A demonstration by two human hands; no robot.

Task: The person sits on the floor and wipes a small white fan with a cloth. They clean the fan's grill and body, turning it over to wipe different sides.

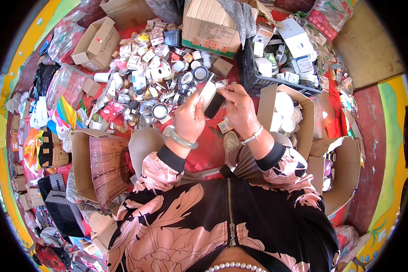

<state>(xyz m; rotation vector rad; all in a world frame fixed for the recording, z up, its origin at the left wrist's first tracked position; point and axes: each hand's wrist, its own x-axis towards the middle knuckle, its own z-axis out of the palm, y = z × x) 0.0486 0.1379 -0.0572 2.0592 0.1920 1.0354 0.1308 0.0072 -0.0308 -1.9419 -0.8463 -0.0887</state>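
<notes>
My left hand grips a small white-and-black box, tilted, with its pale side up and its dark side toward my right. The fingers of my right hand close on the upper right end of the same box. What the box contains is hidden. Just beyond my hands spreads a large pile of small jars, lids and little boxes. A round jar with a dark rim lies left of my left hand. On the red floor below my right hand is a small white card or box.
A black plastic crate filled with packages stands at the far right. Nearer are a carton of white round lids and another open carton. An open carton sits by my left knee; a large carton stands behind the pile.
</notes>
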